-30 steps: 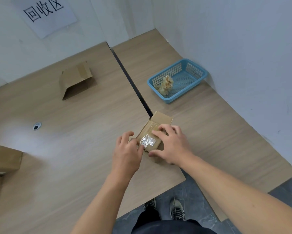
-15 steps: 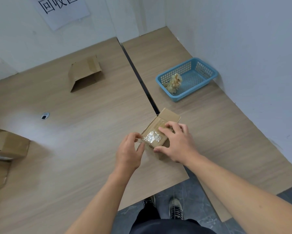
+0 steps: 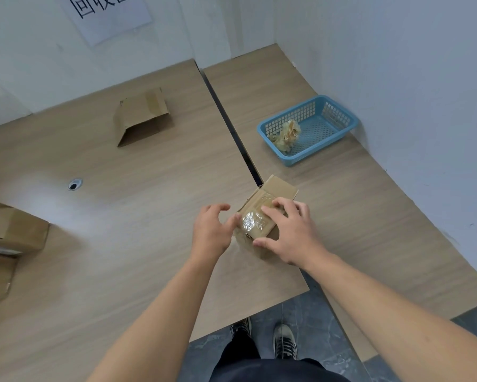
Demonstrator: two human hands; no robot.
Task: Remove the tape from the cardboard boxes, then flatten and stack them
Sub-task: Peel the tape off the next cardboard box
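A small cardboard box (image 3: pixel 280 188) lies near the table's front edge, by the gap between the two tabletops. Clear tape (image 3: pixel 252 221) covers its near end and looks partly lifted there. My right hand (image 3: pixel 289 230) holds the box, fingers spread over its top and thumb curled against its near side. My left hand (image 3: pixel 211 230) is at the box's left end, thumb and fingers pinching the edge of the tape.
A flattened box (image 3: pixel 142 115) lies at the back of the left tabletop. More boxes (image 3: pixel 11 230) sit at the far left edge. A blue basket (image 3: pixel 339 133) with crumpled tape (image 3: pixel 285 135) stands at the right by the wall. A cable hole (image 3: pixel 74 184) is in the tabletop.
My left hand has shifted slightly left from the box end, drawing the tape edge with it. The right hand stays on the box. The camera view has tilted.
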